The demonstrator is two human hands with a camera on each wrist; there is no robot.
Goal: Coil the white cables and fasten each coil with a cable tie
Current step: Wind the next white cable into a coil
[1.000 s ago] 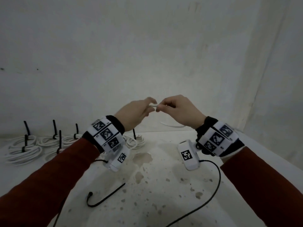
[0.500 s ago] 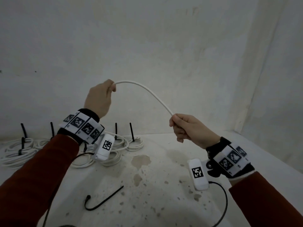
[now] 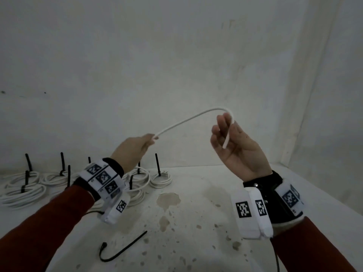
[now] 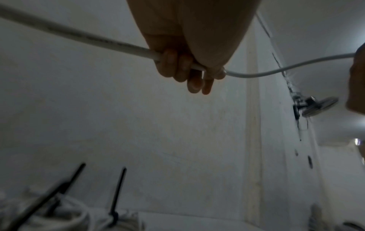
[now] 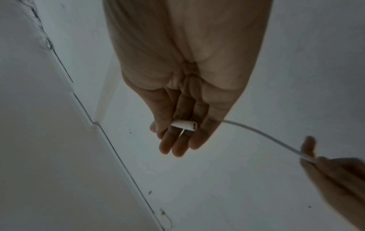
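Note:
A white cable (image 3: 186, 121) arcs in the air between my two hands. My left hand (image 3: 137, 148) grips it low on the left, fingers curled round it (image 4: 187, 67); the rest of the cable (image 4: 79, 35) runs back past the wrist. My right hand (image 3: 233, 142) is raised with the palm towards me. The cable bends over its fingertips and is pinched there, and its cut end (image 5: 184, 125) hangs down across the palm. A loose black cable tie (image 3: 121, 250) lies on the table near me.
Several tied white coils (image 3: 23, 190) with upright black tie tails lie at the back left of the stained white table (image 3: 196, 242). Walls close the back and the right. Black camera leads trail from both wrists.
My left hand has dropped and moved right along the cable. My right hand has risen and turned palm towards me, so the arc's high point now sits at the right hand.

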